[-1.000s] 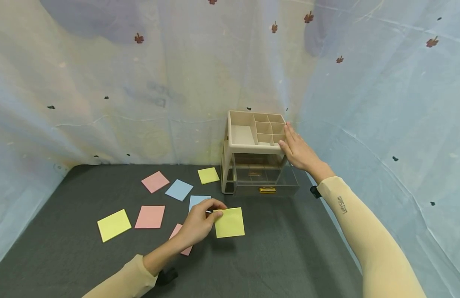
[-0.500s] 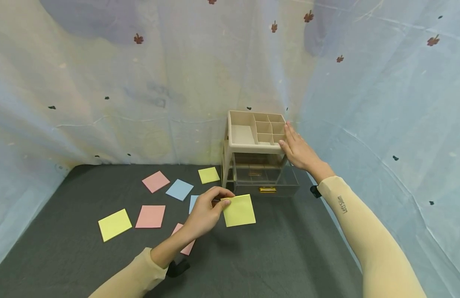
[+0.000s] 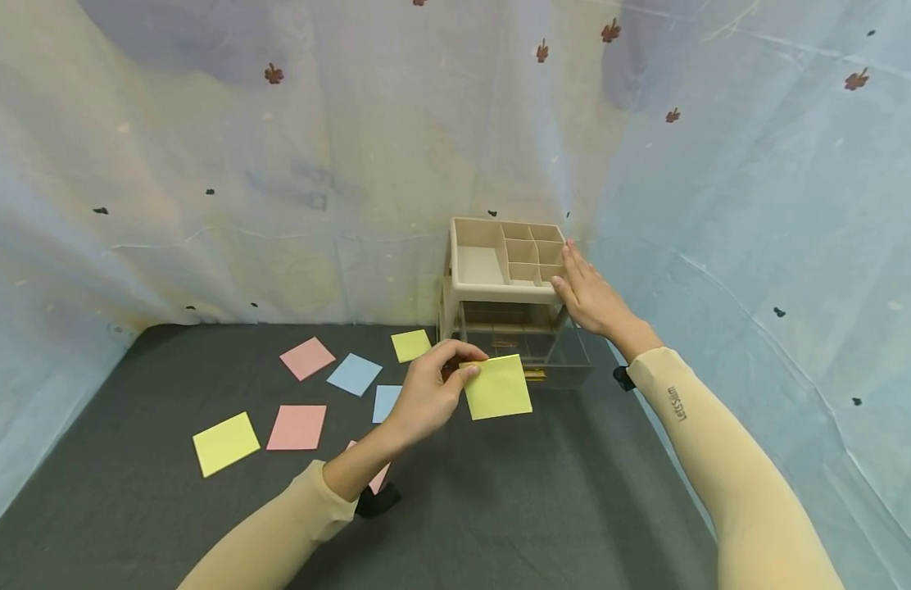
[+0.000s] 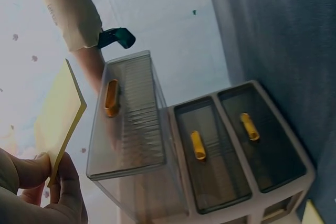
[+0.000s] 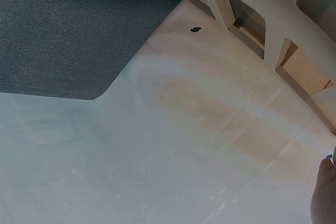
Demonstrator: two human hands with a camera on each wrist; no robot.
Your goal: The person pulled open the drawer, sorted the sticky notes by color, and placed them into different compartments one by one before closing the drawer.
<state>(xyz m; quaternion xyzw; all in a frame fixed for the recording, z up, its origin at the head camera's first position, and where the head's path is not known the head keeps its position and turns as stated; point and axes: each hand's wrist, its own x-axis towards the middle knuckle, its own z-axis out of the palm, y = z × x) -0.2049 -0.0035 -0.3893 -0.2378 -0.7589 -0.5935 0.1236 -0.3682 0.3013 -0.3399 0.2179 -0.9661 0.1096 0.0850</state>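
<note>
My left hand (image 3: 429,393) pinches a yellow sticky note pad (image 3: 500,388) by its upper left corner, thumb in front. The pad hangs above the table, before the drawer organizer (image 3: 500,293). In the left wrist view the yellow pad is seen nearly edge-on, between thumb and fingers. The beige organizer has a divided top tray and clear drawers with gold handles. Its top drawer (image 4: 128,114) is pulled out, while two lower drawers (image 4: 212,153) are closed. My right hand (image 3: 599,299) rests with straight fingers against the organizer's right upper edge.
Several sticky note pads lie on the dark table (image 3: 168,524): a yellow pad (image 3: 226,444), a pink pad (image 3: 296,427), a blue pad (image 3: 355,374) and others. A pink pad is partly hidden under my left forearm. Patterned curtains stand behind and to the right.
My left hand has carried the yellow sticky note pad right and forward, toward the open drawer, now covering part of its front. My right hand and the organizer have stayed put.
</note>
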